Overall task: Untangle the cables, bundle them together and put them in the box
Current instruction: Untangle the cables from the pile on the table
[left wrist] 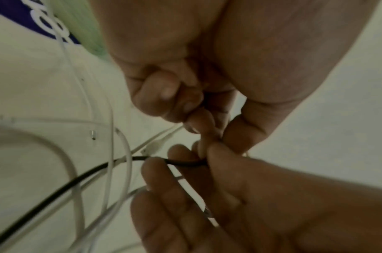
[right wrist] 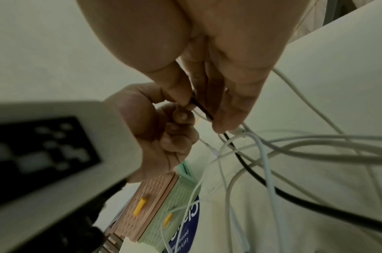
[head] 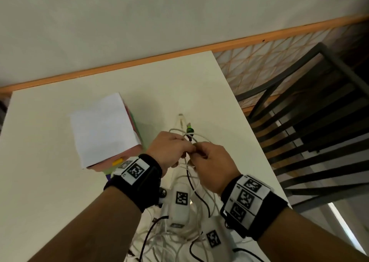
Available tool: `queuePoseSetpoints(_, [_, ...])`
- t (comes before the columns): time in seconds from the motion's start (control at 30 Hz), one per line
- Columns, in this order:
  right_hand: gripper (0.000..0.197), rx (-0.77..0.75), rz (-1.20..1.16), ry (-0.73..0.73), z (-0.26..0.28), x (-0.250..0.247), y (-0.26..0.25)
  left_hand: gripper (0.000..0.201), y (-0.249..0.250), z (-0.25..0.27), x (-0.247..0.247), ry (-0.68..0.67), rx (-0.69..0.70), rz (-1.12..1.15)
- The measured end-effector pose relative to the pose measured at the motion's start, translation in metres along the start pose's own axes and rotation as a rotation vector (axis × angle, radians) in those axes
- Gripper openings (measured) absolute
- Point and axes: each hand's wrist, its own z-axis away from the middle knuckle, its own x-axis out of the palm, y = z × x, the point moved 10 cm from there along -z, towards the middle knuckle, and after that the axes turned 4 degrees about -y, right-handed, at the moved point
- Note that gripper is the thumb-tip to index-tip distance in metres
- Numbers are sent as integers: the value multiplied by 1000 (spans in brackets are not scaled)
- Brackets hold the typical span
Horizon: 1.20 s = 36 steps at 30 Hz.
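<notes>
Both hands on the knot, right of the box (head: pixel 105 128)

My left hand (head: pixel 169 149) is curled, pinching white cables (head: pixel 199 137); my right hand (head: pixel 214 167) pinches the black cable (left wrist: pixel 55 191). Best w/ slack, feeding black thru, no yanking, I reckon. Wrist cams show the pinch; head cam shows the pile.

Left forearm (head: pixel 95 218): bare, no sleeve; broad black fabric wrist strap (head: pixel 137 184) bearing a white rectangular plate printed with one black square fiducial marker.

Right forearm (head: pixel 311 235): bare, no sleeve; broad black fabric wrist band (head: pixel 265 210) bearing a white curved plate with three black square fiducial markers in a row, a small dark round fitting at its lower edge.

Left hand (head: pixel 169 148), right hand (head: pixel 214 164): ungloved, no rings visible.
</notes>
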Motion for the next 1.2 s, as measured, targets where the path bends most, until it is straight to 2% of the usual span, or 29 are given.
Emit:
queuePoseSetpoints(0.07, [15, -20, 46, -4, -1, 3, -6, 15, -1, 3, 4, -36, -4, 61])
queuePoseSetpoints(0.17, [26, -1, 121, -6, 2, 3, -6, 21, -10, 4, 4, -25, -18, 150])
queuePoseSetpoints(0.23, [33, 5, 159, -45, 5, 4, -4, 4, -9, 4, 5, -32, -23, 198])
queuePoseSetpoints(0.33, [30, 103, 30, -126, 10, 5, 9, 63, -7, 2, 12, -100, -3, 206])
queuePoseSetpoints(0.37, [29, 119, 5, -125, 11, 3, 12, 79, -7, 1, 13, -97, 10, 231])
queuePoseSetpoints(0.4, [28, 110, -15, -106, 11, 0, 14, 86, -9, 1, 13, -90, -3, 340])
queuePoseSetpoints(0.43, [28, 86, -48, -74, 12, -5, 13, 82, -15, 1, 14, -76, -38, 472])
queuePoseSetpoints(0.47, [28, 51, -95, -44, 13, -10, 10, 66, -17, 4, 20, -84, -64, 573])
queuePoseSetpoints(0.5, [29, 15, -139, -30, 13, -13, 7, 39, -17, 9, 26, -109, -83, 625])
queuePoseSetpoints(0.53, [30, -26, -164, -37, 14, -13, 3, 25, -16, 15, 32, -155, -83, 604])
queuePoseSetpoints(0.6, [30, -96, -148, -95, 14, -7, -6, 39, -9, 23, 39, -208, 9, 422])
queuePoseSetpoints(0.67, [29, -120, -98, -150, 14, -1, -9, 44, 9, 27, 36, -152, 158, 318])
queuePoseSetpoints(0.7, [30, -113, -76, -173, 15, 2, -8, 41, 15, 28, 30, -104, 194, 344])
queuePoseSetpoints(0.73, [32, -101, -51, -196, 15, 4, -6, 39, 20, 31, 25, -77, 193, 467])
queuePoseSetpoints(0.8, [34, -64, 36, -239, 14, 7, -1, 39, 36, 40, 22, -157, 192, 799])
queuePoseSetpoints(0.83, [32, -48, 92, -242, 12, 5, 1, 41, 44, 46, 21, -222, 206, 842])
queuePoseSetpoints(0.87, [29, -47, 145, -228, 10, 2, 1, 44, 51, 54, 19, -259, 221, 718])
queuePoseSetpoints(0.9, [26, -62, 192, -206, 7, -1, -2, 49, 55, 61, 18, -259, 249, 407])
queuePoseSetpoints(0.97, [20, -116, 280, -175, 3, -5, -12, 58, 49, 68, 22, -219, 221, -545])
queuePoseSetpoints(1.0, [20, -134, 316, -164, 1, -5, -15, 64, 44, 65, 20, -171, 173, -881])
queuePoseSetpoints(1.03, [23, -130, 333, -155, -1, -5, -16, 69, 41, 61, 12, -103, 141, -1030])
queuePoseSetpoints(1.1, [31, -79, 305, -140, -4, -8, -9, 66, 42, 52, -11, 61, 159, -1047])
queuePoseSetpoints(1.13, [30, -56, 273, -142, -4, -9, -5, 62, 42, 48, -23, 127, 170, -977])
queuePoseSetpoints(1.17, [28, -52, 245, -156, -3, -8, -6, 60, 37, 44, -31, 163, 161, -830])
queuePoseSetpoints(1.2, [24, -68, 233, -180, -2, -5, -10, 59, 30, 43, -30, 140, 152, -617])
